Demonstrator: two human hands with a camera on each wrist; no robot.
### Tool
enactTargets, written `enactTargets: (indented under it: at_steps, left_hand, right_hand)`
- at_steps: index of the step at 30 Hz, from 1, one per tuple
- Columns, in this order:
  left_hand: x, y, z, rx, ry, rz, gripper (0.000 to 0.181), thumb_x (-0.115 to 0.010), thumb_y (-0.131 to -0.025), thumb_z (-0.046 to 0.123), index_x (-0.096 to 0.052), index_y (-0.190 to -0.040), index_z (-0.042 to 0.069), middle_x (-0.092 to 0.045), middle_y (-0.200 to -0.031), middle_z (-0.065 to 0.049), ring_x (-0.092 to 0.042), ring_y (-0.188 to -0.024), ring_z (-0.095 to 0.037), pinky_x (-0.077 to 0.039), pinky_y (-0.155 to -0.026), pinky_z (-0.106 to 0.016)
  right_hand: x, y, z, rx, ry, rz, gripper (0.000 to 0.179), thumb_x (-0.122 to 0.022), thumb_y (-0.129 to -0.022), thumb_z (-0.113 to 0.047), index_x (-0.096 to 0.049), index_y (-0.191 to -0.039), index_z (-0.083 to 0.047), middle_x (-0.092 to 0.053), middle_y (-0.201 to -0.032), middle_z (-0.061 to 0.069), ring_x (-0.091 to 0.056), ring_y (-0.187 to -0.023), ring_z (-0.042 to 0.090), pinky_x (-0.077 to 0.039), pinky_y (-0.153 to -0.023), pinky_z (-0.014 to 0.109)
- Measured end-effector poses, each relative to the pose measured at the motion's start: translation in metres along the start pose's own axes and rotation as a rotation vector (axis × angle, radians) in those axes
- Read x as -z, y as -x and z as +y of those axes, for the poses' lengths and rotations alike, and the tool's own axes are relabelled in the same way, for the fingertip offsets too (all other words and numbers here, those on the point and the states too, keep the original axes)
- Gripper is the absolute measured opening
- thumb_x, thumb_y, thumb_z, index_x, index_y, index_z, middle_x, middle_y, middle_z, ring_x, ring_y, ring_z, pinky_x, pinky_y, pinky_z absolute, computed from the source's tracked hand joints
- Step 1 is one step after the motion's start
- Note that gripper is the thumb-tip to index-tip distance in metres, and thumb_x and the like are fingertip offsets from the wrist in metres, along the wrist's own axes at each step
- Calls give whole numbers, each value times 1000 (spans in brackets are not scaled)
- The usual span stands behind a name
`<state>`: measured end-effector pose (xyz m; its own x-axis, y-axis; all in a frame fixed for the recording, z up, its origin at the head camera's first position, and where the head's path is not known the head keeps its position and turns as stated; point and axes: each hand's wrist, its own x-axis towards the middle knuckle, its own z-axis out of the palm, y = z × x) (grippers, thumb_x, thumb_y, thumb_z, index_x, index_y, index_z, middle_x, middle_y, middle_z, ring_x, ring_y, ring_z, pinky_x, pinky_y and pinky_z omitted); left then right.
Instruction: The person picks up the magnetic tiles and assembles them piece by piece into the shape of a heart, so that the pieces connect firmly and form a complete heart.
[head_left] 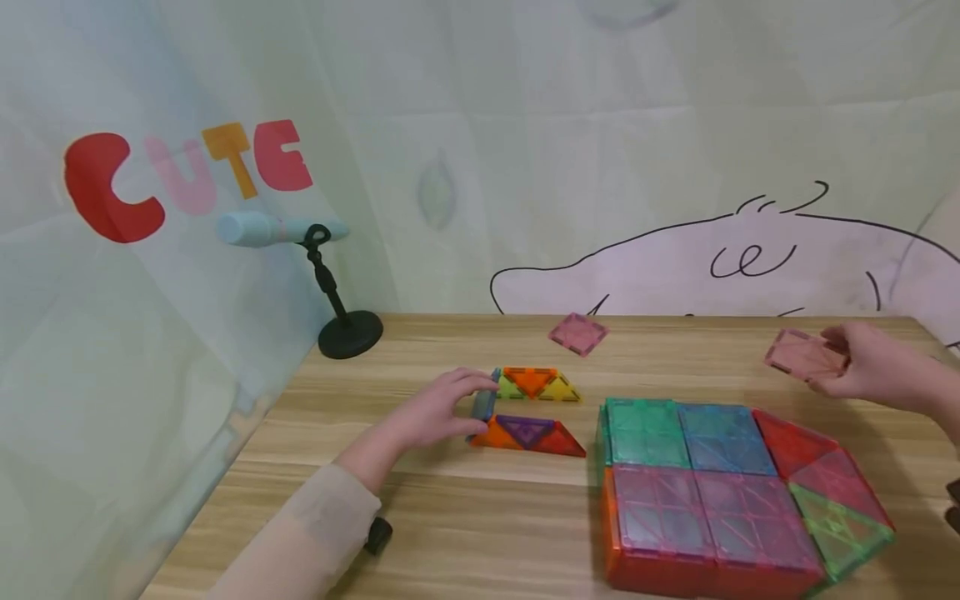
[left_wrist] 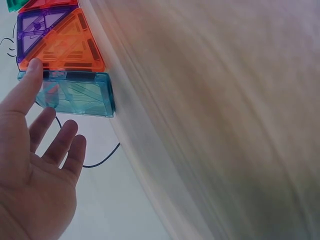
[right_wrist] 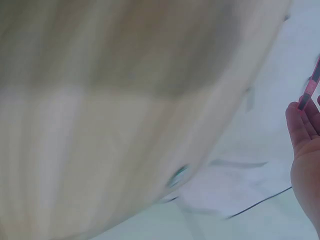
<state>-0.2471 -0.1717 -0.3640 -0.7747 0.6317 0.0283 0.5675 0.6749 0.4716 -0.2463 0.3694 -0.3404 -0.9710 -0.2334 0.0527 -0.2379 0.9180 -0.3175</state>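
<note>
My left hand [head_left: 438, 408] holds the blue end of a small standing frame of magnetic tiles. Its thumb lies by the orange triangle tile [left_wrist: 70, 45] and its fingers reach round the blue tile [left_wrist: 82, 95]. Two rows of triangle tiles run rightward from this end, the far one with an orange triangle [head_left: 531, 380], the near one with a purple triangle [head_left: 527, 431]. Above the table's right side, my right hand [head_left: 873, 362] pinches a pink square magnetic tile [head_left: 802, 353] by its edge. Only that tile's edge shows in the right wrist view.
A larger magnetic tile block [head_left: 663, 508] stands at front right, with red and green triangles on its right side. Another pink square tile [head_left: 577, 334] lies near the table's back edge. At back left, a black stand [head_left: 350, 333] carries a light-blue cylinder [head_left: 258, 229].
</note>
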Motion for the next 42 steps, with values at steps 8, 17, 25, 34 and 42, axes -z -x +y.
enactTargets:
  at_steps: [8, 17, 25, 34, 42]
  left_hand:
    - [0, 0, -3, 4, -5, 4, 52, -72, -83, 24, -53, -130, 12, -46, -136, -7, -41, -125, -25, -35, -103, -44]
    - [-1, 1, -3, 16, 12, -9, 53, -72, -83, 25, -52, -131, 12, -46, -137, -7, -40, -126, -26, -34, -104, -45]
    - [1, 0, -2, 32, 13, -15, 54, -73, -83, 26, -52, -132, 16, -45, -137, -6, -41, -126, -24, -34, -103, -43]
    - [2, -2, -3, 26, 42, -13, 55, -73, -82, 25, -52, -131, 14, -47, -134, -6, -46, -120, -25, -39, -99, -44]
    - [3, -5, -3, 13, 58, 8, 60, -76, -80, 24, -49, -132, 11, -51, -130, -9, -51, -113, -26, -43, -95, -41]
  right_hand:
    - [5, -37, -94, 166, -4, -50, 70, -75, -73, -25, -42, -120, 15, -55, -107, 23, -53, -85, 26, -48, -71, 40]
    - [-23, -66, -193, 298, -16, -191, 71, -72, -71, -31, -43, -125, 5, -55, -109, 14, -52, -89, 22, -49, -78, 38]
    - [-43, -80, -244, 385, -45, -317, 73, -72, -70, -27, -37, -129, -1, -51, -119, 13, -51, -103, 23, -44, -93, 39]
    - [-55, -88, -275, 408, 191, -327, 71, -69, -72, -37, -43, -126, 2, -52, -119, 14, -48, -107, 24, -42, -95, 39]
    - [-66, -91, -291, 411, 242, -403, 78, -69, -76, -40, -40, -135, 2, -47, -129, 18, -47, -115, 28, -40, -99, 40]
